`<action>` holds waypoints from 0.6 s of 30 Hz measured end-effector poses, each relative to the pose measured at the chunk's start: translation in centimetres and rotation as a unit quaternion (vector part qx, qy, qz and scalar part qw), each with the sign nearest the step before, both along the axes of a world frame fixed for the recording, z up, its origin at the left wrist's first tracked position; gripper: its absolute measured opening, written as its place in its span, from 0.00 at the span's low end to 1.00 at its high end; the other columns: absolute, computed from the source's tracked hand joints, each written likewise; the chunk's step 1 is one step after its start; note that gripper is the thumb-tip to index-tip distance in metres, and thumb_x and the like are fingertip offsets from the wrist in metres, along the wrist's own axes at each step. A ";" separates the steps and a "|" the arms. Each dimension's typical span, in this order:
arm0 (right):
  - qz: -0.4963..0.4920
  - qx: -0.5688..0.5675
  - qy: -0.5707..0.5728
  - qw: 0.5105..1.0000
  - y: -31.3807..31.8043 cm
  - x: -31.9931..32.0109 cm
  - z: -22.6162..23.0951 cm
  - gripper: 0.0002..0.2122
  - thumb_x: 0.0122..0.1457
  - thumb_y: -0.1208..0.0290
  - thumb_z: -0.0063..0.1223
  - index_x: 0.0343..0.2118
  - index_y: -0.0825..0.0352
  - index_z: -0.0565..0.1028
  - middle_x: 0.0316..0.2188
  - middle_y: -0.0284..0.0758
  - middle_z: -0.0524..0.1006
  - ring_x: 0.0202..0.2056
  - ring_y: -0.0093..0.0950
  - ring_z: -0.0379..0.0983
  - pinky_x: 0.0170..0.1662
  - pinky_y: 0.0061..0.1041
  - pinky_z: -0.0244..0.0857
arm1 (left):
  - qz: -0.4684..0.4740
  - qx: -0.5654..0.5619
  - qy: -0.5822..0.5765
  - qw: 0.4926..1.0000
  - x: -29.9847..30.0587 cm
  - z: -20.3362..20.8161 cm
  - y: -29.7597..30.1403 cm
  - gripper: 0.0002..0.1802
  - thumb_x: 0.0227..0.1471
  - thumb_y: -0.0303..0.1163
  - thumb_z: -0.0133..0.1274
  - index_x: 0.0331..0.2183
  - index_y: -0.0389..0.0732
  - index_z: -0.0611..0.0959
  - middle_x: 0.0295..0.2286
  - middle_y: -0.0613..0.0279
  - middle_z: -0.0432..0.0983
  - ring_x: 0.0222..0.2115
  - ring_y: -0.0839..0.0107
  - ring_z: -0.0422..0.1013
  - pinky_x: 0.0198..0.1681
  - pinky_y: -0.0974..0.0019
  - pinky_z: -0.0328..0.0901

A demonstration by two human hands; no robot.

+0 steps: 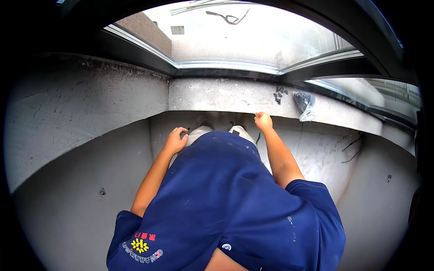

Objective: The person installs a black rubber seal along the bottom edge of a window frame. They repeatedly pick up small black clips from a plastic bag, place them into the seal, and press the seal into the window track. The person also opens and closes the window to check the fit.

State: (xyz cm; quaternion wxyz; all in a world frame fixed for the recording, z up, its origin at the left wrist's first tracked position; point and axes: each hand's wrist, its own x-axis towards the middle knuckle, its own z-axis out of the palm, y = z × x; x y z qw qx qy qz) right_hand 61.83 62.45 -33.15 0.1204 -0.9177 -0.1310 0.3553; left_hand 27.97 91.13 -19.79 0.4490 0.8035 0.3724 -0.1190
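My right hand (263,121) is at the front edge of the concrete window sill (212,95), its fingers pinched together. What they hold, if anything, is too small to make out. Beside my left thigh is my left hand (176,140), fingers loosely bent and a little apart, with no held thing visible. A dark speck shows by its fingertips; I cannot tell whether it touches them. Several small black pieces (278,95) lie on the sill to the right of my right hand. Next to them a clear plastic bag (306,106) with dark contents hangs slightly over the sill's edge.
A dark-framed window (226,67) rises behind the sill, with glass panes meeting at a corner. Beyond the glass lie a dark strap-like thing (229,18) and a grey square piece (177,30). A raised concrete ledge (86,99) runs along the left; grey walls stand on both sides.
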 end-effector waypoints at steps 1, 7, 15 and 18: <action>-0.030 0.003 0.007 1.000 -0.1 -1.0 0.0 0.13 0.53 0.64 0.61 0.40 0.62 0.81 0.38 0.44 0.81 0.42 0.41 0.79 0.47 0.36 0.71 | -0.004 -0.007 0.013 1.000 -0.8 -0.1 0.8 0.16 0.52 0.35 0.55 0.42 0.39 0.80 0.42 0.52 0.77 0.45 0.55 0.74 0.48 0.58 0.69; -0.099 0.036 -0.016 0.994 1.6 -5.9 1.3 0.09 0.52 0.65 0.58 0.34 0.63 0.79 0.33 0.44 0.80 0.38 0.42 0.78 0.42 0.37 0.69 | -0.120 -0.028 0.076 0.989 -4.0 -2.7 5.8 0.17 0.52 0.37 0.55 0.42 0.40 0.80 0.42 0.52 0.77 0.45 0.56 0.74 0.48 0.56 0.68; -0.150 0.075 0.009 0.986 -2.8 -13.6 2.6 0.10 0.55 0.63 0.57 0.35 0.64 0.78 0.33 0.46 0.80 0.39 0.46 0.77 0.43 0.39 0.69 | -0.181 0.001 0.052 0.982 1.2 -5.7 10.4 0.17 0.52 0.37 0.56 0.42 0.38 0.81 0.41 0.51 0.79 0.43 0.55 0.75 0.48 0.57 0.69; -0.186 0.023 0.073 0.980 -6.5 -16.3 0.5 0.11 0.55 0.63 0.57 0.35 0.64 0.79 0.33 0.47 0.80 0.39 0.46 0.77 0.43 0.39 0.69 | -0.145 -0.003 0.027 0.989 3.9 -5.7 8.6 0.18 0.53 0.37 0.55 0.42 0.35 0.81 0.40 0.50 0.80 0.41 0.57 0.76 0.47 0.59 0.69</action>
